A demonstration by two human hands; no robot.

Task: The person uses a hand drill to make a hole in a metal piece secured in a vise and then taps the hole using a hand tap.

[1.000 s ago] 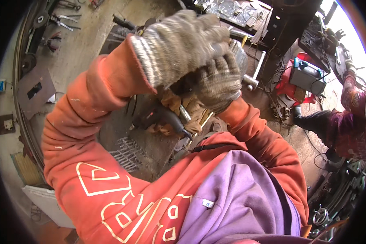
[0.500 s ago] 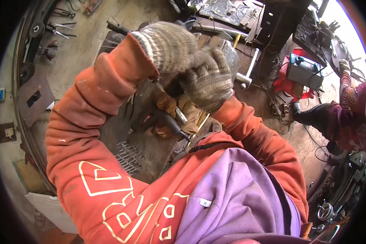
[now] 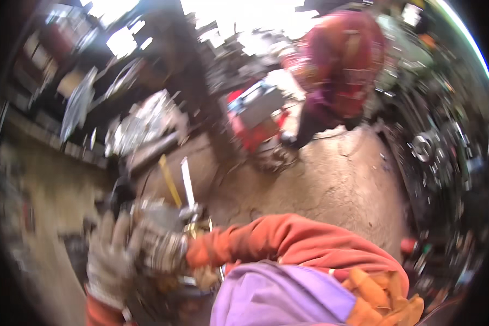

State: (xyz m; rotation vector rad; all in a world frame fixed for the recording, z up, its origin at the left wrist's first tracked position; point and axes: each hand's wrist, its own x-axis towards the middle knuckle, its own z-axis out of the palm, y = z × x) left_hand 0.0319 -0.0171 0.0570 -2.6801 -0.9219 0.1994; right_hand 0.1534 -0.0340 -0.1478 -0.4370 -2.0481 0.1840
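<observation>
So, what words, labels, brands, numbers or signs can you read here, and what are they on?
None can be read; the view is badly blurred.
Co-worker's red top: any lettering too smeared to read.
Grey box: any label too small and blurred.
Left hand and right hand, gloved: no writing visible.

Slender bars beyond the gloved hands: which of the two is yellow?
The left bar in the picture; its neighbour, the right bar, looks silvery white instead.
</observation>
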